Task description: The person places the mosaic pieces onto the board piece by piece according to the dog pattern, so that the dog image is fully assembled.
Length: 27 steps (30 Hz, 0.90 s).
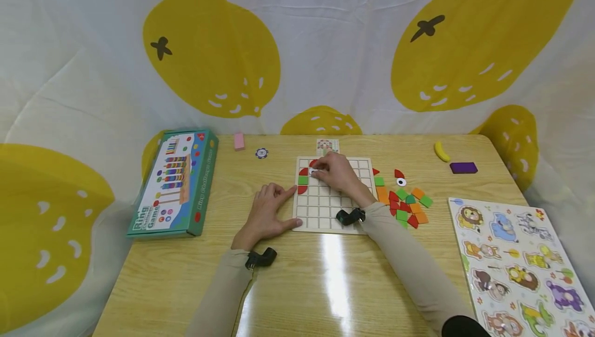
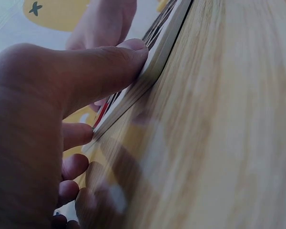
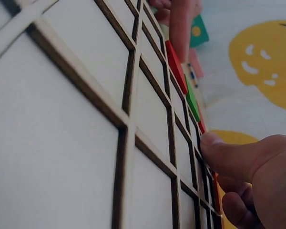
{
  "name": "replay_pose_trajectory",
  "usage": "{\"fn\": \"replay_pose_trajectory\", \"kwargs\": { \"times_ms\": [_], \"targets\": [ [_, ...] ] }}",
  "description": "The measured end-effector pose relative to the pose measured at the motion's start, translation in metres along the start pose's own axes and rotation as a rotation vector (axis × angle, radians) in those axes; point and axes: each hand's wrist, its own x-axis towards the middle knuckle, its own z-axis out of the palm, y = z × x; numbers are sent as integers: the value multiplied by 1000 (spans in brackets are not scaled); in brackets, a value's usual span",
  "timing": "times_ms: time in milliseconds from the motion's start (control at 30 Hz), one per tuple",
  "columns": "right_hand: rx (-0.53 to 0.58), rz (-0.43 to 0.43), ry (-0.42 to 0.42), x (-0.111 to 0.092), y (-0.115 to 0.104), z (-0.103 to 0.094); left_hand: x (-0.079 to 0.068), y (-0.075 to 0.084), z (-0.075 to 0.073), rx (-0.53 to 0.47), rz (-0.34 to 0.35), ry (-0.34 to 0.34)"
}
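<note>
A white grid board (image 1: 321,213) lies on the table. Along its left side sit red quarter-round tiles (image 1: 302,190) and green square tiles (image 1: 303,180). My left hand (image 1: 265,213) is at the board's left edge, thumb and index finger spread and touching the rim; the left wrist view shows the thumb (image 2: 109,64) on the edge. Over the upper left cells, my right hand (image 1: 338,173) pinches a small white tile (image 1: 313,172), mostly covered by the fingertips. In the right wrist view the thumb (image 3: 229,155) comes down at the grid.
Loose red, green and orange tiles (image 1: 411,208) lie right of the board, near a white eye tile (image 1: 401,182). A pattern card (image 1: 328,145) is behind it. A boxed game (image 1: 174,182) stands left; an animal puzzle (image 1: 516,270), toy banana (image 1: 441,151) and purple block (image 1: 463,167) are right.
</note>
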Motion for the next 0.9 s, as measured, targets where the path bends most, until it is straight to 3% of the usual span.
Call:
{"fn": "replay_pose_trajectory", "kwargs": {
  "times_ms": [300,400,567,700,900],
  "targets": [
    [47,-16,3,-2,4,-5,0,-1,1,-2,-6,0],
    [76,-19,33,-8,11,-15,0,-1,2,-3,-11,-3],
    [66,64,53,-43,38,-60,2,3,5,-11,-18,-9],
    [12,198,30,-82,66,-99,0,4,4,-9,-35,-12],
    [-108,327,5,-123,98,-125,-1,1,3,-5,-44,-15]
  ]
}}
